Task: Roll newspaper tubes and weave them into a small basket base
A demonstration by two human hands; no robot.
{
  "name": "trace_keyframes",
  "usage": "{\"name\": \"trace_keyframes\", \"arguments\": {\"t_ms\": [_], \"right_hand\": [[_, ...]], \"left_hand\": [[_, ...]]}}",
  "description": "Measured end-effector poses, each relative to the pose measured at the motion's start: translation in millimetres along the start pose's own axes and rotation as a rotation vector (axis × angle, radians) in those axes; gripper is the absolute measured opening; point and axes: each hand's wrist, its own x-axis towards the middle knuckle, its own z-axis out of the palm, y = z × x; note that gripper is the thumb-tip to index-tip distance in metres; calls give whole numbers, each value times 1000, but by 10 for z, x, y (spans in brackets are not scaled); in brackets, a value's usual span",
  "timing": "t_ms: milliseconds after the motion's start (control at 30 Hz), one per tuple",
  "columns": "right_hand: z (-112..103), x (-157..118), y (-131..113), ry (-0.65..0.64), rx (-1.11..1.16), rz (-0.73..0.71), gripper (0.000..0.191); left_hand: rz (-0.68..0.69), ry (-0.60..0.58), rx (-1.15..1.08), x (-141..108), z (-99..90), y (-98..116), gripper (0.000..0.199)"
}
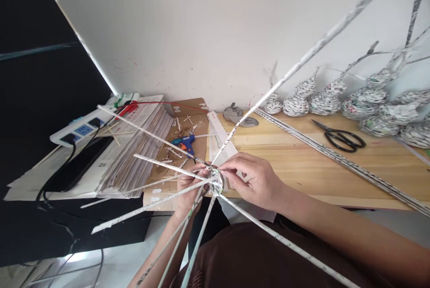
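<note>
A small round woven piece of rolled newspaper tubes (pixel 217 185) is held up in front of me, past the table's front edge. Several thin paper spokes stick out from it to the left, toward my body and to the lower right. One much longer paper tube (pixel 285 75) rises from its top toward the upper right. My left hand (pixel 190 189) is closed around the piece's left side, its fingers partly hidden by spokes. At the upper right rim, my right hand (pixel 257 178) pinches the weave between thumb and forefinger.
Scissors (pixel 342 138) and a bundle of paper tubes (pixel 332 156) lie on the right. Woven gourd shapes (pixel 325 100) line the wall. Left stand a glue gun (pixel 184 144) on cardboard, a paper stack (pixel 134 158), a phone (pixel 80 162) and a power strip (pixel 83 127) with cables.
</note>
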Motion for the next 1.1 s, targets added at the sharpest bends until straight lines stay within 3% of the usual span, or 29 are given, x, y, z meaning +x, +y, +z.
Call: {"name": "trace_keyframes", "arguments": {"t_ms": [100, 200, 433, 600, 700, 867, 1100], "right_hand": [[42, 52, 187, -39, 34, 207, 13], [178, 167, 405, -203, 23, 391, 15], [822, 756, 616, -440, -175, 585, 26], [1158, 1160, 731, -411, -225, 680, 43], [1287, 1281, 820, -401, -178, 760, 41], [1369, 1371, 910, -387, 66, 957, 26], [1168, 1216, 849, -436, 779, 1093, 9]], "left_hand": [[26, 108, 46, 34, -132, 108, 19], [62, 202, 79, 54, -320, 240, 23], [136, 358, 201, -19, -664, 477, 28], [107, 377, 212, -96, -830, 529, 31], [80, 398, 212, -118, -901, 532, 33], [67, 403, 250, -138, -1016, 517, 34], [58, 392, 195, -120, -1079, 452, 33]]}}
